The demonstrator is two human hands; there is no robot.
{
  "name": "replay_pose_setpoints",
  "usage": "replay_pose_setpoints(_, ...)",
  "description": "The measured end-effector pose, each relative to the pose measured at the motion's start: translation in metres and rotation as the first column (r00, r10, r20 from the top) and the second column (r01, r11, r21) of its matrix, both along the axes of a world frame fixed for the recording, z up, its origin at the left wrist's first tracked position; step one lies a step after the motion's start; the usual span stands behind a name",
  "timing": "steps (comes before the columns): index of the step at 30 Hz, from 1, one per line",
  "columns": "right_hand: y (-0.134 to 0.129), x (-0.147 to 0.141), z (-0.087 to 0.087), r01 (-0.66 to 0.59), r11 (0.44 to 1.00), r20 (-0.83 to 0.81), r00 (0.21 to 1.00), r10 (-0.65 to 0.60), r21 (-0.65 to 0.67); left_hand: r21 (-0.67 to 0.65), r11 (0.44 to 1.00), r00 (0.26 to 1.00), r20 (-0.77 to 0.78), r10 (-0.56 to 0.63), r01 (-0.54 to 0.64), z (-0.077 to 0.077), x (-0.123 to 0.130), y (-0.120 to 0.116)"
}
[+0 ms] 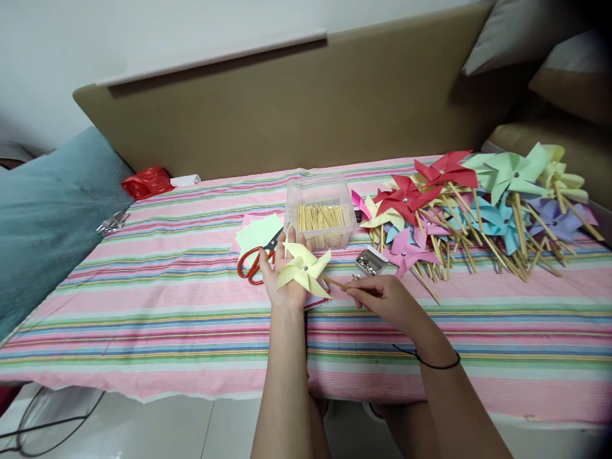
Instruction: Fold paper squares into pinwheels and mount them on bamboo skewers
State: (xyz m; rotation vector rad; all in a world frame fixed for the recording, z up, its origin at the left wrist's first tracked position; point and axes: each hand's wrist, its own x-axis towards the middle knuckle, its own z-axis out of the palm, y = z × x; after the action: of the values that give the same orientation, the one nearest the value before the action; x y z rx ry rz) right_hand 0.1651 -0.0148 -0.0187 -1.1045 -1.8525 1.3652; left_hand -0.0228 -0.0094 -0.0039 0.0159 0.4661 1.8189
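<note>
A pale yellow paper pinwheel (pixel 305 269) with a silver pin at its centre lies over the palm of my left hand (pixel 283 284). That hand is turned palm up, its fingers spread. My right hand (pixel 380 299) pinches the pinwheel's thin wooden stick, which runs rightward from the paper blades. Red-handled scissors (pixel 249 264) and a stack of pastel paper sheets (pixel 261 231) lie just left of my left hand. Beyond it stands a clear plastic box (pixel 319 186) with many short wooden sticks (pixel 320 218). A small open case of metal pins (pixel 371 261) sits near my right hand.
A heap of colourful pinwheels on sticks (pixel 516 173) covers the right side of the striped cloth (pixel 157 312). A red plastic bundle (pixel 147 182), a white roll (pixel 185 180) and metal clips (pixel 113 223) lie at the left, by a blue cushion (pixel 62 204). A brown backrest (pixel 287 108) rises behind.
</note>
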Motion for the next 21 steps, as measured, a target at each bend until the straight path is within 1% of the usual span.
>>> replay_pose_setpoints(5,-0.0004,-0.0002,0.0004,-0.014,1.0,-0.011,1.0,0.014,-0.002,0.064,0.998,1.0,0.006,0.018,-0.018,0.0019,-0.0012,-0.0003)
replay_pose_setpoints(10,-0.0013,0.0003,0.0009,0.002,0.998,-0.057,0.998,-0.005,-0.057,0.084,0.996,1.0,-0.023,0.011,-0.009,-0.0015,-0.0023,-0.0028)
replay_pose_setpoints(15,-0.002,-0.0009,0.0012,-0.013,0.997,-0.057,0.998,0.008,-0.073,0.12,0.992,0.999,-0.04,0.033,-0.028,-0.0043,-0.0005,-0.0039)
replay_pose_setpoints(21,-0.0019,-0.002,0.001,-0.025,0.997,-0.095,0.995,0.017,-0.079,0.16,0.987,0.992,-0.114,0.05,-0.031,-0.0071,0.0018,-0.0032)
